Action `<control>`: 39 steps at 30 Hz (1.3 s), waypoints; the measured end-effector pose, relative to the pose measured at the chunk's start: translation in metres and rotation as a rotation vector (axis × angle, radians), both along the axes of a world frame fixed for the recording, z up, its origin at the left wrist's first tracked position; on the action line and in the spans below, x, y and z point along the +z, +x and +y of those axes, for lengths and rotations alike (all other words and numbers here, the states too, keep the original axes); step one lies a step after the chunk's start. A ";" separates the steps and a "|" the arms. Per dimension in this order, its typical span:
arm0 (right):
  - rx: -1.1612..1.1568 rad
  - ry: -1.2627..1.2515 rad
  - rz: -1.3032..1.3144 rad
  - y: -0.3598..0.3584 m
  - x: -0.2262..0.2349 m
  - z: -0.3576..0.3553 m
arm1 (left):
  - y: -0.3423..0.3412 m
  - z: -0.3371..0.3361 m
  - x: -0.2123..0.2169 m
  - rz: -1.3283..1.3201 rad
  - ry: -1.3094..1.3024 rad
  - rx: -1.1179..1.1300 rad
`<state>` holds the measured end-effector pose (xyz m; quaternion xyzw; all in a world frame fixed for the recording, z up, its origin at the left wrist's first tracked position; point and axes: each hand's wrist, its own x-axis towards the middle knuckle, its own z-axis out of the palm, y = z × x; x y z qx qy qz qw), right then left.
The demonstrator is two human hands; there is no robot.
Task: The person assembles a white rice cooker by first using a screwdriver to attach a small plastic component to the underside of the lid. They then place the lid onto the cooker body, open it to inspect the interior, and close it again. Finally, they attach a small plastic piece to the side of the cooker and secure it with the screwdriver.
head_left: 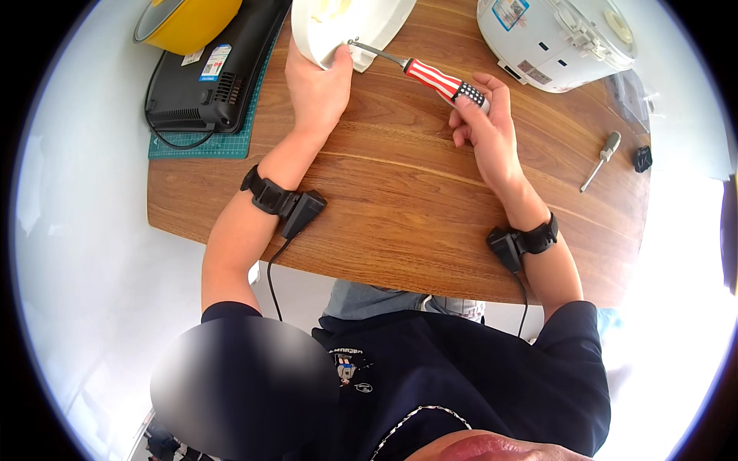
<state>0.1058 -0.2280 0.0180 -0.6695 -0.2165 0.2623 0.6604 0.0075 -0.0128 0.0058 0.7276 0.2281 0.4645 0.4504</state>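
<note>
My left hand is closed on the edge of a white curved plastic shell at the top of the view, the thumb near its lower corner. Between the fingers of my right hand is a screwdriver whose handle has red and white stripes and a black, white-dotted end. Its metal shaft points left, and the tip meets small metal bits, perhaps screws, beside my left thumb. Whether the tip sits in a screw head is too small to tell. Part of the shell is cut off by the upper edge.
At the upper left a black flat appliance with a cord lies on a green cutting mat, a yellow pot on top. A white round appliance body stands upper right. Farther right lie another screwdriver and a small black piece.
</note>
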 end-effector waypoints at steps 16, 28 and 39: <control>0.091 -0.016 -0.102 0.004 -0.010 -0.003 | 0.002 0.005 -0.005 -0.017 -0.035 -0.024; 0.103 -0.022 -0.002 0.005 -0.001 -0.004 | 0.000 0.003 -0.003 0.013 0.017 -0.002; 0.213 -0.030 0.167 0.012 0.003 -0.006 | -0.002 0.001 -0.002 0.026 0.050 0.008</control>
